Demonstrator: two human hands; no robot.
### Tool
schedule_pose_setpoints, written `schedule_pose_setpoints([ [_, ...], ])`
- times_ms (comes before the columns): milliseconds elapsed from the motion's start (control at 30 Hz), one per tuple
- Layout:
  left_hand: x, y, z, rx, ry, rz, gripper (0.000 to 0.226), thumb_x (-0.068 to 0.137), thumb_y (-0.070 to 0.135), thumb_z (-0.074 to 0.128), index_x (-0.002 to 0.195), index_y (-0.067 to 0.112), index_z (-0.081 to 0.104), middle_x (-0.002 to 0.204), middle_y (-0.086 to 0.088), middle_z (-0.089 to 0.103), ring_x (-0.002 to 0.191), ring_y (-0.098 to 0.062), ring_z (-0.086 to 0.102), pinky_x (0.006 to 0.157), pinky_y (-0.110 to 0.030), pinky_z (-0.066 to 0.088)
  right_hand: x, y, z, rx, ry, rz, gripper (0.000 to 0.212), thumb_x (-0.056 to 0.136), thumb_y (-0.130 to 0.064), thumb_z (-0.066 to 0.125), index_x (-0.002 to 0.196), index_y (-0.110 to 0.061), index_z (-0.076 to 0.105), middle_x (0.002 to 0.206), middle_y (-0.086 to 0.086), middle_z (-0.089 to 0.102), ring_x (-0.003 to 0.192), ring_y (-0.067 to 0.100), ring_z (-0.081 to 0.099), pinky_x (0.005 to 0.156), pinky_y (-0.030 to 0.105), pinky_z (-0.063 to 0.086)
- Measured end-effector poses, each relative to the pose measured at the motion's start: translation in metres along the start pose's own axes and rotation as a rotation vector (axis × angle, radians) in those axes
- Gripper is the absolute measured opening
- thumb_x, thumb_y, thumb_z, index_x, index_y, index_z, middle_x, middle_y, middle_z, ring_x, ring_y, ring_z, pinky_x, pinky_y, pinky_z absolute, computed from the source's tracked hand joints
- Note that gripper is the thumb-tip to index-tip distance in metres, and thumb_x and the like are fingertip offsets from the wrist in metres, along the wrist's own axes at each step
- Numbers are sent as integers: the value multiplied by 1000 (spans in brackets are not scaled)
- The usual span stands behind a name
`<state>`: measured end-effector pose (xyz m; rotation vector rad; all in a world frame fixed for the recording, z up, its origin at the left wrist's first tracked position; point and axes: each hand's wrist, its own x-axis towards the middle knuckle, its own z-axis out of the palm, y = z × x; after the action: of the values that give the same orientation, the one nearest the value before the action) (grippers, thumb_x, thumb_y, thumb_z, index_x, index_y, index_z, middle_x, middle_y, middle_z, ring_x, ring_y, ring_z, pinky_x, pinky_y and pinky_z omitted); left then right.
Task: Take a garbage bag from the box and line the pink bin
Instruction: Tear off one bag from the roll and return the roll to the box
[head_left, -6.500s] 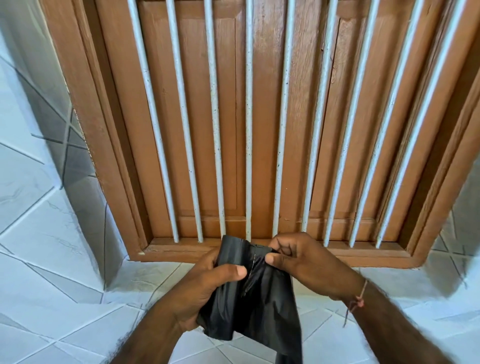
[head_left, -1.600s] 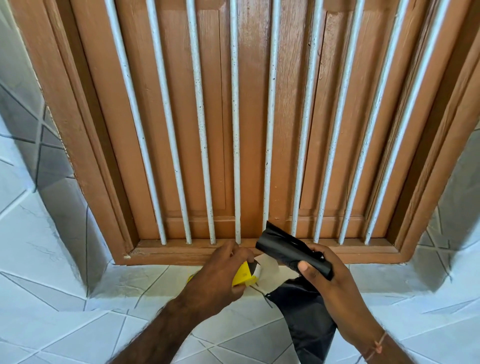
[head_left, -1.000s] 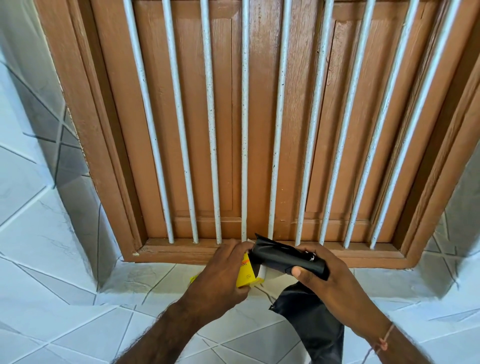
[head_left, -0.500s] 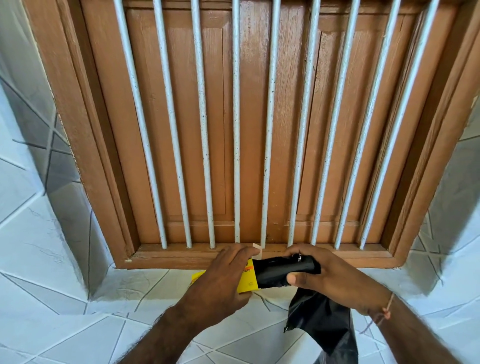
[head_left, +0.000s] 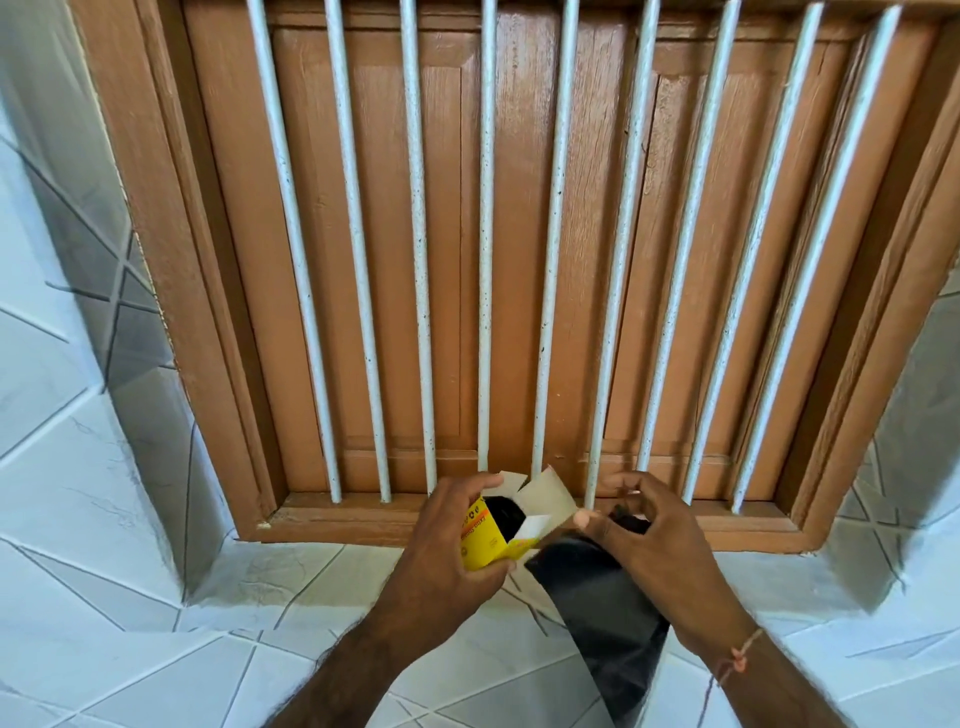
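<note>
My left hand (head_left: 447, 540) grips a small yellow garbage bag box (head_left: 485, 543) just above the tiled sill, its cardboard flaps (head_left: 545, 499) standing open. A black roll of bags (head_left: 504, 514) sits inside the box mouth. My right hand (head_left: 649, 525) pinches the top of a loose black garbage bag (head_left: 602, 613), which hangs down below it over the sill, and its thumb touches a box flap. The pink bin is not in view.
A brown wooden window frame (head_left: 519, 535) with shut shutters and white vertical metal bars (head_left: 483, 260) fills the wall straight ahead. White patterned tiles (head_left: 156, 665) cover the sill and both side walls of the recess.
The black roll that my right hand held at the box mouth now sits inside the box. The flaps stand open, and my right hand has drawn back to the right with the loose bag.
</note>
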<state>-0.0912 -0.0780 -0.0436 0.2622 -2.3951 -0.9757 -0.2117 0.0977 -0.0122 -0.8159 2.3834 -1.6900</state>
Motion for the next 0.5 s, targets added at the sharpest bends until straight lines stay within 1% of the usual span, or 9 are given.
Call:
schedule_pose_setpoints([
  [100,-1,0,-1,-32,-35,-19,76,74,28,81,116,61,28,130,28,33,122,0,37,90,-7,37,-1,3,7,114,-153,30,43,67,-44,80,106,-35,65,106,-8,70,103,10,64,87,27,55],
  [133,-1,1,1,-11,-52,-13,77,74,29,81,118,61,27,128,29,33,122,1,37,92,-10,38,-2,1,10,125,-190,5,39,70,-37,80,106,-34,66,106,-11,71,103,8,64,89,27,55],
  [200,0,2,4,61,-50,28,76,74,35,79,125,57,28,125,31,34,119,3,37,91,-9,38,-6,-1,16,121,-224,-98,37,78,-23,77,112,-32,67,106,-14,73,103,4,65,91,22,54],
  [233,0,1,4,83,-37,45,74,74,38,78,128,54,30,124,30,35,118,4,38,89,-7,37,-7,-3,18,114,-228,-143,38,81,-21,74,117,-31,66,108,-17,73,105,0,65,92,19,52],
  [267,1,1,4,90,-26,52,73,74,39,78,129,51,32,123,29,37,117,4,38,88,-7,37,-8,-4,20,107,-231,-173,38,85,-25,70,121,-33,63,111,-22,71,107,-5,62,92,13,50],
  [333,3,-2,2,91,-15,65,71,74,38,79,127,49,33,122,30,36,115,4,38,87,-7,38,-10,-8,22,101,-227,-193,36,87,-38,60,123,-39,60,111,-35,66,108,-15,57,87,2,43],
  [400,3,-2,1,97,-24,76,69,74,37,79,125,48,34,121,29,35,115,3,38,90,-10,41,-11,-7,24,88,-205,-190,32,85,-41,59,117,-43,60,105,-42,63,105,-17,56,81,0,42],
  [433,3,-2,1,95,-30,77,68,74,36,79,124,47,35,121,27,35,115,2,39,91,-13,44,-11,-6,26,76,-181,-190,29,84,-38,63,113,-44,60,103,-42,64,102,-16,57,79,1,43],
  [500,4,-1,3,80,-36,74,65,73,36,80,120,47,36,120,25,37,114,-1,42,92,-17,47,-11,-1,32,54,-94,-177,25,82,-30,71,100,-43,61,93,-31,69,94,-14,59,74,1,45],
])
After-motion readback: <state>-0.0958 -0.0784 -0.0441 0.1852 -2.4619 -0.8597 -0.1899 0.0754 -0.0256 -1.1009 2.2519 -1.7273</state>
